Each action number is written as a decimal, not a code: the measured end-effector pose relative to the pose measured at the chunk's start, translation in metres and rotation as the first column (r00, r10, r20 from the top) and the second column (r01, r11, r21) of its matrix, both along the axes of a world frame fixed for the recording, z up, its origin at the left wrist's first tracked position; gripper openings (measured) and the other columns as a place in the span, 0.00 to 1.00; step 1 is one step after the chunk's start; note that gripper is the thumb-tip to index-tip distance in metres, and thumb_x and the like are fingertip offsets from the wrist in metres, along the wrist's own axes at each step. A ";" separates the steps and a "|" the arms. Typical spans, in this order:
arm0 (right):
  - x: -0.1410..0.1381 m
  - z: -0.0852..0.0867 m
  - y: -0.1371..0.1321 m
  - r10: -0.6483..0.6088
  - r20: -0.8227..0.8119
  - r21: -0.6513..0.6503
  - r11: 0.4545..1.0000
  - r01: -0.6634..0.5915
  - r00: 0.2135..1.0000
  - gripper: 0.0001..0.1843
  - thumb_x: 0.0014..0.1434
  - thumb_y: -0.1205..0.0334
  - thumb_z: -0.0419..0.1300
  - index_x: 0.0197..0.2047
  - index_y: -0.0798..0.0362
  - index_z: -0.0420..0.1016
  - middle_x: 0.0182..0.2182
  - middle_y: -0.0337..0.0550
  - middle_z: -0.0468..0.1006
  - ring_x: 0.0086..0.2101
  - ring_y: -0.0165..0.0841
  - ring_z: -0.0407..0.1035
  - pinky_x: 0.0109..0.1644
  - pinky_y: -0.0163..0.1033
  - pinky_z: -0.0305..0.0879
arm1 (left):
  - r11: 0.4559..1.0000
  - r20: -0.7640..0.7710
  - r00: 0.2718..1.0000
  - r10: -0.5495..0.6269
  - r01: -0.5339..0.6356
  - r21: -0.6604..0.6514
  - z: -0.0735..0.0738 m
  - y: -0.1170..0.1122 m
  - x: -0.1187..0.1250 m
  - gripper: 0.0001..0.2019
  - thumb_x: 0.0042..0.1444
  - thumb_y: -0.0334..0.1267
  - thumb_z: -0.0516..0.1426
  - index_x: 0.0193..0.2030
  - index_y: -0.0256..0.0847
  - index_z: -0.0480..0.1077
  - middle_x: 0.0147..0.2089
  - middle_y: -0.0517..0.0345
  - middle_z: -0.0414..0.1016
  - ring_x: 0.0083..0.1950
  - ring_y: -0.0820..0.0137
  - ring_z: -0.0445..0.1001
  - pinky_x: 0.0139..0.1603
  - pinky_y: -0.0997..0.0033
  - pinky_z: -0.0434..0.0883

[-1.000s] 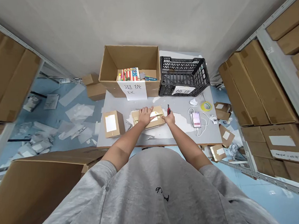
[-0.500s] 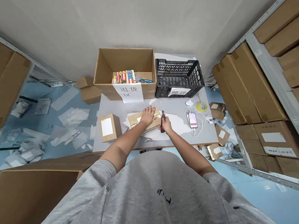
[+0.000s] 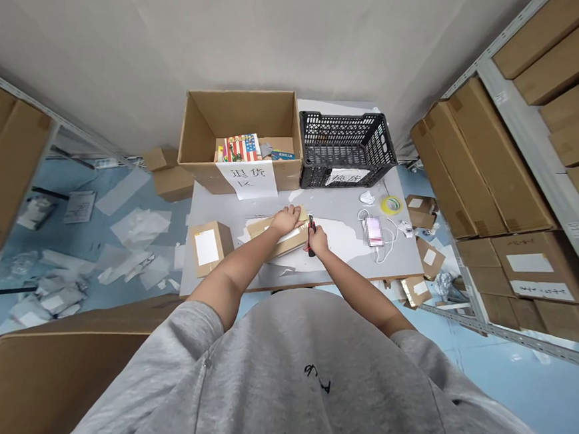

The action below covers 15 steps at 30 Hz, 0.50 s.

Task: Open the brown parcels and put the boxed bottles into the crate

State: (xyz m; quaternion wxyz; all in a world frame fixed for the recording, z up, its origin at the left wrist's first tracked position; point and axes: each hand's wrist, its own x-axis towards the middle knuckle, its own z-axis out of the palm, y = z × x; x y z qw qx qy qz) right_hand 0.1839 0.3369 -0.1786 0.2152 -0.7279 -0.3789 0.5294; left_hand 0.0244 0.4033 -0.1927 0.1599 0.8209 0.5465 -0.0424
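Small cardboard parcel [image 3: 292,239] lay flat on the grey worktable [image 3: 220,201], on torn white paper. I had the left hand [image 3: 286,220] pressed on top of it, fingers spread and released, pushing down, not gripping. The right hand [image 3: 318,240] sat just beside the parcel's right end, fingers clenched round a red-and-black utility knife [image 3: 311,235]; the blade was too small to make out. A labelled carton [image 3: 207,247] stood left of the parcel, well clear of the hands. Further right lay a phone [image 3: 374,232] with a white cable and a roll of yellow tape [image 3: 391,205]. Beyond the hands were an open cardboard box [image 3: 211,120] holding books and a black plastic crate [image 3: 371,133].
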 end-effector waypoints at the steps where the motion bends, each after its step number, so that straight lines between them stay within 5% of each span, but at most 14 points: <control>1: 0.000 0.001 0.001 0.004 0.006 -0.004 1.000 -0.004 1.000 0.12 0.76 0.50 0.52 0.52 0.49 0.66 0.20 0.36 0.72 0.19 0.40 0.74 0.24 0.41 0.73 | 1.000 -0.004 1.000 -0.007 0.007 -0.005 0.001 0.002 0.000 0.38 0.72 0.61 0.46 0.77 0.32 0.55 0.67 0.28 0.67 0.65 0.45 0.69 0.62 0.53 0.69; 15: -0.015 0.011 0.015 0.013 0.013 -0.067 0.998 -0.012 1.000 0.13 0.77 0.54 0.48 0.56 0.51 0.66 0.18 0.37 0.71 0.19 0.42 0.74 0.26 0.44 0.75 | 0.999 -0.004 1.000 0.029 -0.029 -0.025 0.008 0.008 0.004 0.32 0.76 0.53 0.41 0.76 0.34 0.61 0.67 0.30 0.67 0.64 0.47 0.71 0.58 0.54 0.73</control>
